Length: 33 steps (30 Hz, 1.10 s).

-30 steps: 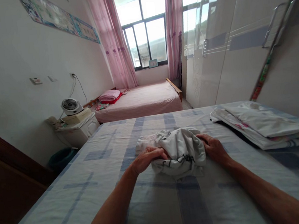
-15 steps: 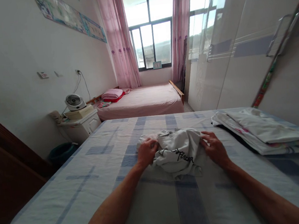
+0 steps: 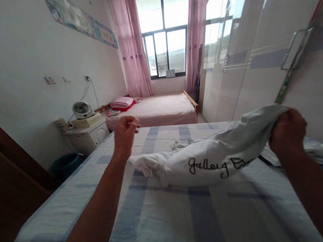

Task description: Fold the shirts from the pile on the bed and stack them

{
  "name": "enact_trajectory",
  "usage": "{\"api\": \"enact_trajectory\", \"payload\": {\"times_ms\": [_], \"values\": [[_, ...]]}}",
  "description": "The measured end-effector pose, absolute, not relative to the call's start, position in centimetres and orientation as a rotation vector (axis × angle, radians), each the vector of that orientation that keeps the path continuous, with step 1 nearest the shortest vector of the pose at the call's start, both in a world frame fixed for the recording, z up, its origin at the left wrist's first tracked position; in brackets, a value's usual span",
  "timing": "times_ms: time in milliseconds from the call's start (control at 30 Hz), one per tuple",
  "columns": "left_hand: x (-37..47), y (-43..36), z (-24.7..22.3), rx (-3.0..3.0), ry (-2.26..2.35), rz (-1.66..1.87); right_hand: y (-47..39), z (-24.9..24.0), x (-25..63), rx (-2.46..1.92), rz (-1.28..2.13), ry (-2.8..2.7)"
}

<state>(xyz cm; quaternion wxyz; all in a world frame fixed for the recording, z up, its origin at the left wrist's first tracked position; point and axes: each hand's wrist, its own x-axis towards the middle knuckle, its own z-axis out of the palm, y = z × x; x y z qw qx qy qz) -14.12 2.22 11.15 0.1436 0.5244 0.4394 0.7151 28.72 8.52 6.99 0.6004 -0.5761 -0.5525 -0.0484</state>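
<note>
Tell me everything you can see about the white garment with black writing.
The white garment looks soft, thin and wrinkled; its exact type is unclear. Black handwriting-style lettering beginning "galle" runs across it. It stretches sideways over the blue-and-white sheet, its left end bunched and low, its right end lifted in the person's right grip. The left grip is raised near the bunched end, fingers apparently clear of it.

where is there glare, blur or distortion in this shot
Head view: the window is washed out nearly white, and its reflection glares on the glossy wardrobe doors; head view: the right hand, gripping the white garment, looks dark and soft, perhaps from motion; head view: the wardrobe doors' edges slant, as through a wide lens.
</note>
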Motion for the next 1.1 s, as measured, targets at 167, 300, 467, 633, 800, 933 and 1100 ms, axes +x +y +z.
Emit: {"api": "enact_trajectory", "payload": {"times_ms": [167, 300, 467, 633, 800, 933, 1100], "values": [[-8.8, 3.4, 4.8, 1.933, 1.359, 1.309, 2.6, 7.7, 18.8, -1.121, 0.294, -1.659], [-5.5, 4.9, -0.2, 2.200, 1.389, 0.946, -1.3, 6.1, 15.4, -0.884, 0.683, -2.261], [-3.8, 5.2, -2.1, 2.603, 1.263, 0.663, -1.6, 4.4, 17.2, -0.812, 1.097, -2.313], [-3.0, 4.5, -1.2, 2.651, 1.432, 0.600, 2.8, 1.6, 22.2, -1.265, 0.793, -1.976], [-3.9, 2.9, 0.7, 2.504, 1.669, 0.710, 4.9, -1.8, 25.9, -1.646, 0.482, -1.921], [-3.5, 0.4, 1.4, 2.331, 1.515, 0.655, 3.4, -1.5, 23.8, -1.458, 0.971, -1.853], [-1.9, -1.7, 0.4, 2.316, 1.268, 0.615, -0.3, 2.1, 18.2, -1.029, 1.465, -1.455]]}}
